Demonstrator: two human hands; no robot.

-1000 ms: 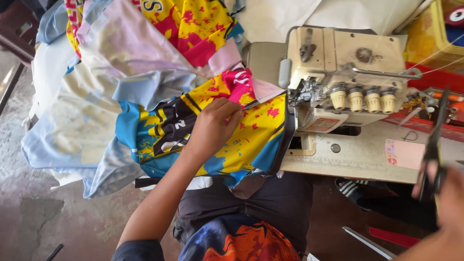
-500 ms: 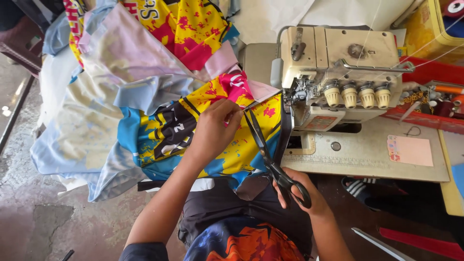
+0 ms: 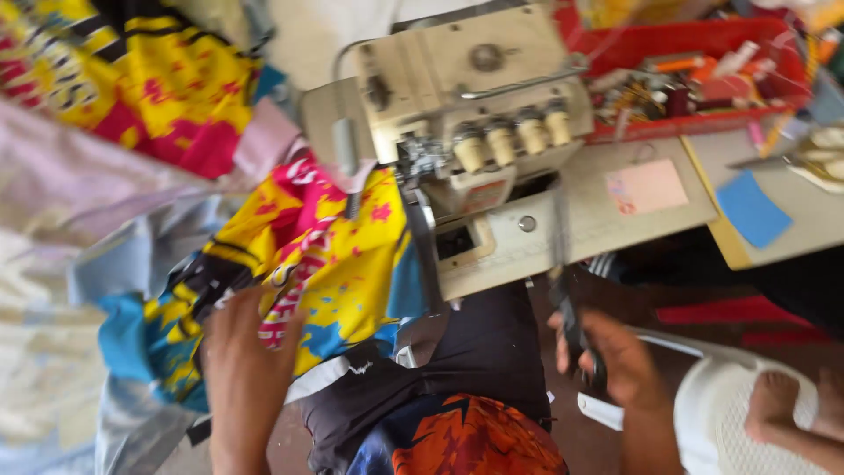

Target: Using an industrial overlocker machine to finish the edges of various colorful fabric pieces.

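Our left hand (image 3: 246, 369) lies flat and open on the yellow, pink and blue printed cloth (image 3: 325, 255), which hangs off the left edge of the sewing machine's table (image 3: 642, 224), over our lap. Our right hand (image 3: 615, 356) is closed around the dark handles of the scissors (image 3: 567, 290), below the front edge of the table. We judge the step goes best if we press the cloth flat and taut near the machine (image 3: 466, 114) and bring the blades in slowly, clear of our fingers. The scissors stand nearly upright in the view, long axis running up and down, tips toward the table; blur hides whether the blades are parted
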